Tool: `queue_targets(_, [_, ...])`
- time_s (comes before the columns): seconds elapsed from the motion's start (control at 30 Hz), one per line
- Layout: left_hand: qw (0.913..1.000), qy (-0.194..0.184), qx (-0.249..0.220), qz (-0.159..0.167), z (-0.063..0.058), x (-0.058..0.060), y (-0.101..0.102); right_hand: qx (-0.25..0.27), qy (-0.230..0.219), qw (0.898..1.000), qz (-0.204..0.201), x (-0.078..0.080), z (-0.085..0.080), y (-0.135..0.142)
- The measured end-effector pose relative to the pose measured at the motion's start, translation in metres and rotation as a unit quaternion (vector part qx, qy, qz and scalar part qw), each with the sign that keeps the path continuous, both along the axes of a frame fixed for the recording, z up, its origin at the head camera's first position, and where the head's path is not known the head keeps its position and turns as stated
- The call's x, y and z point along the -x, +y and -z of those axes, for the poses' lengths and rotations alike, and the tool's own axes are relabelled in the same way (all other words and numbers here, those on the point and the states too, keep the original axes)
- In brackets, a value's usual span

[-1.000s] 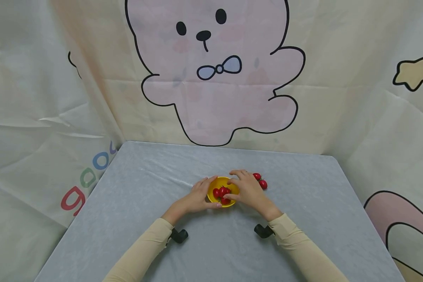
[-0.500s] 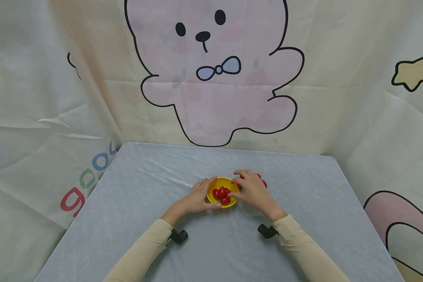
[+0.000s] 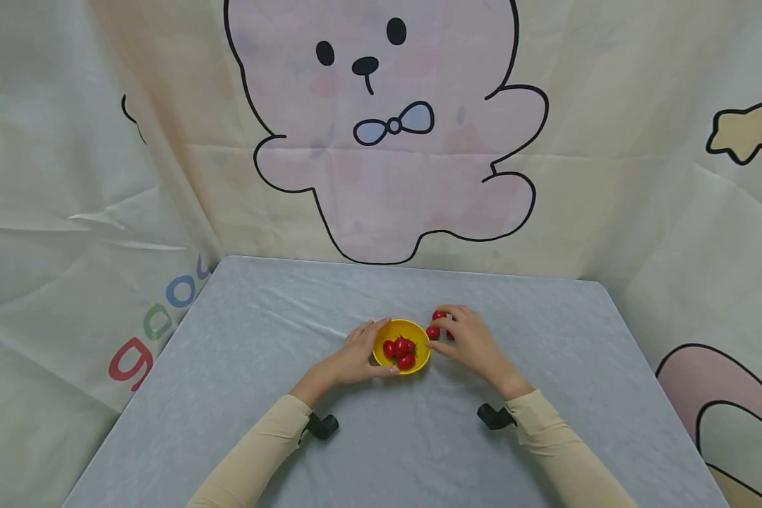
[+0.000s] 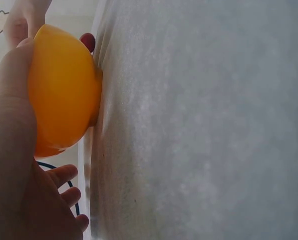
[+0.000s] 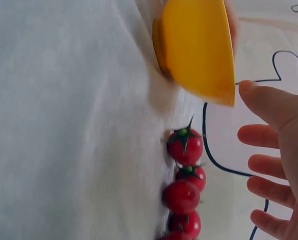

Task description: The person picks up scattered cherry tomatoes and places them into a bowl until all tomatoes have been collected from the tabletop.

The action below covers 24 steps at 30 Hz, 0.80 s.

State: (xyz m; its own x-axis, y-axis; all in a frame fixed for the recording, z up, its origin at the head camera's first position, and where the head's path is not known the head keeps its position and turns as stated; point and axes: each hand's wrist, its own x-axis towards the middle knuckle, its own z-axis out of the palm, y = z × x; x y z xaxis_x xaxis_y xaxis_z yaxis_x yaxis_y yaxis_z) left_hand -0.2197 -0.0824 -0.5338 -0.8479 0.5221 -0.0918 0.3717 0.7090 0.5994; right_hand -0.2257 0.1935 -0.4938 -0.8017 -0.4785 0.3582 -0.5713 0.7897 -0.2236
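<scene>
A yellow bowl stands upright on the table with several red cherry tomatoes inside. My left hand holds it from the left, fingers along its far side and thumb at the near rim; the left wrist view shows the bowl's outer wall against that hand. Just right of the bowl, my right hand hovers with relaxed, spread fingers and nothing in its grasp. Several loose cherry tomatoes with green stems lie in a row on the cloth below it, partly hidden by that hand in the head view.
A grey-blue cloth covers the table. Curtains with a cartoon bear and a star hang at the back and sides. Dark camera mounts are worn at both wrists.
My right hand has moved right, from over the bowl to beside it, above the loose tomatoes. The left hand and the bowl have stayed in place.
</scene>
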Motion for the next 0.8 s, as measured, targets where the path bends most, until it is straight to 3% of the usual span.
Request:
queue_targets(0.5, [1.0000,0.001,0.006,-0.007,-0.001,0.000,0.002,-0.011,-0.003,0.999,0.037,0.004,0.001,0.031])
queue_targets(0.8, [1.0000,-0.001,0.006,-0.007,0.001,0.000,0.002,-0.029,-0.026,0.997,0.067,0.009,0.001,0.046])
